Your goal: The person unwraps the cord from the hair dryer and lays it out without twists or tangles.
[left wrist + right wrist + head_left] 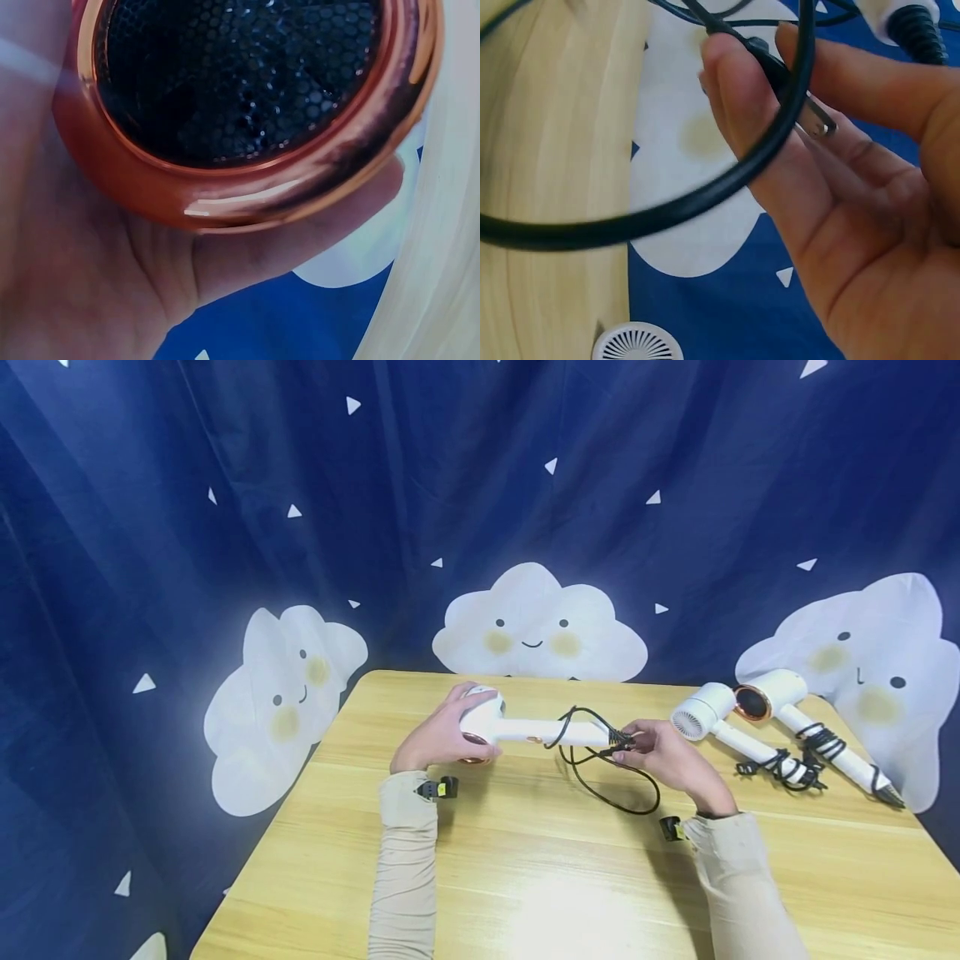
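A white hair dryer (555, 732) with a copper-coloured ring lies sideways between both hands. My left hand (442, 735) grips it round its head, thumb by the ring. Close up in the left wrist view, the copper ring (247, 204) frames a dark honeycomb mesh. At the handle's end, my right hand (667, 756) pinches the plug (776, 71) of the black cord between thumb and fingers; a metal prong shows in the right wrist view. The cord (637, 812) hangs in loose loops beneath the handle, with part of it passing over the handle.
Two more white hair dryers lie at the table's right: one with a grey grille (688, 724), the other with a copper ring (752, 702). Black cords are wound round their handles. Behind the wooden table (525, 877) hangs a dark blue curtain (465, 485) with clouds.
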{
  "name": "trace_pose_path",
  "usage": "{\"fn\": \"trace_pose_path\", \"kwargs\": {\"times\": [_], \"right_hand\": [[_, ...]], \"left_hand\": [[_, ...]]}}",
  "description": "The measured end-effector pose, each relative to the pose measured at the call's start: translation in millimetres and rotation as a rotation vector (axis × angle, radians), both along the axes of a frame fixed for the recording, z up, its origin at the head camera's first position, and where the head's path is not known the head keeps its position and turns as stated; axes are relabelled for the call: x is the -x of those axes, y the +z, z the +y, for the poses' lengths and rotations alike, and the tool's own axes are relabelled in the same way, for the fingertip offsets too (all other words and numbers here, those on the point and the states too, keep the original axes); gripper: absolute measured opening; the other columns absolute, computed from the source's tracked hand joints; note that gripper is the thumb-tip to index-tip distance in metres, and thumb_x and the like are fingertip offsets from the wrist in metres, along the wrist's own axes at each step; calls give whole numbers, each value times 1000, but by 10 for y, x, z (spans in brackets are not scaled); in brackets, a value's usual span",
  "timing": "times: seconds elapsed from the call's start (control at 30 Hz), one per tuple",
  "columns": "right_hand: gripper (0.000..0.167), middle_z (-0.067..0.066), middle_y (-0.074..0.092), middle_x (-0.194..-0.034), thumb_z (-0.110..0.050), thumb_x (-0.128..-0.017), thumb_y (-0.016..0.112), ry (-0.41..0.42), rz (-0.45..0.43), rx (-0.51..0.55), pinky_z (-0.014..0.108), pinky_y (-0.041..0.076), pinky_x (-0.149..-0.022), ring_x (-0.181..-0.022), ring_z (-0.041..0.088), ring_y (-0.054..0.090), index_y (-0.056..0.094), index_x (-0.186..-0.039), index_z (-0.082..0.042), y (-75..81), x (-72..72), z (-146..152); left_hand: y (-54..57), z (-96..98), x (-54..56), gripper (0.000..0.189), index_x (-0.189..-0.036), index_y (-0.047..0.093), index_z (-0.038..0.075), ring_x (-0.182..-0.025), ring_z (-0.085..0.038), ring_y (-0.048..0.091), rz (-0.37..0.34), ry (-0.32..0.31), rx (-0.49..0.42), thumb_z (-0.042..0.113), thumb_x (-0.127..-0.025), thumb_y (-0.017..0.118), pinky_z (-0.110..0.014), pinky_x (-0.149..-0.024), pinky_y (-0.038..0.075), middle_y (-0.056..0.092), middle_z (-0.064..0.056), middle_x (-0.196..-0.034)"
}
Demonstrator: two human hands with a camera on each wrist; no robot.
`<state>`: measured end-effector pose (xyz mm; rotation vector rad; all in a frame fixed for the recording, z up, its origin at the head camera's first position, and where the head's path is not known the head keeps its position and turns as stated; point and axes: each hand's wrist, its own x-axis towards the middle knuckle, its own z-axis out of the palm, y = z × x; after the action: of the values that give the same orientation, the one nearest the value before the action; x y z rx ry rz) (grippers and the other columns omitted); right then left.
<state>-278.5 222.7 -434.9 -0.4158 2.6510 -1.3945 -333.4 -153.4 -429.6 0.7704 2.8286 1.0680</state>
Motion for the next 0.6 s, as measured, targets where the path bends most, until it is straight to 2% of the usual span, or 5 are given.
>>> {"fn": "trace_pose_path", "kwargs": {"times": [0.13, 0.27, 0.37, 0.5, 0.6], "right_hand": [[25, 14, 78, -98, -9, -89, 79, -76, 34, -15, 24, 54, -76, -86, 9, 70, 68, -109, 1, -26, 27, 4], [24, 23, 76, -101, 6, -87, 74, -103, 94, 35, 20, 53, -71, -84, 1, 67, 68, -109, 6, -44, 54, 8], [23, 31, 74, -107, 10, -88, 70, -130, 128, 93, 16, 54, -70, -84, -7, 66, 67, -112, 11, -54, 68, 8], [28, 34, 72, -113, -1, -92, 74, -187, 139, 179, 12, 56, -74, -84, -11, 67, 66, -116, 12, -59, 76, 29], [35, 29, 74, -113, -11, -92, 78, -239, 148, 232, 11, 56, -77, -85, -10, 69, 66, -119, 9, -38, 66, 57]], "left_hand": [[15, 47, -13, 91, -151, 49, 40, -127, -24, 53, 2, -13, 18, 50, -69, 88, -44, -98, 52, 35, 5, -161], [39, 110, -33, 91, -151, 49, 39, -125, -23, 54, -6, -35, 30, 48, -69, 88, -41, -95, 52, 35, 5, -161], [47, 161, -45, 91, -151, 49, 40, -125, -22, 54, -9, -52, 48, 48, -69, 87, -39, -94, 52, 34, 4, -162], [40, 216, -50, 92, -152, 48, 39, -123, -21, 55, -7, -70, 75, 49, -69, 86, -37, -92, 52, 33, 3, -163], [25, 245, -49, 94, -153, 48, 36, -122, -20, 55, -14, -86, 83, 49, -69, 87, -36, -92, 52, 33, 3, -163]]}}
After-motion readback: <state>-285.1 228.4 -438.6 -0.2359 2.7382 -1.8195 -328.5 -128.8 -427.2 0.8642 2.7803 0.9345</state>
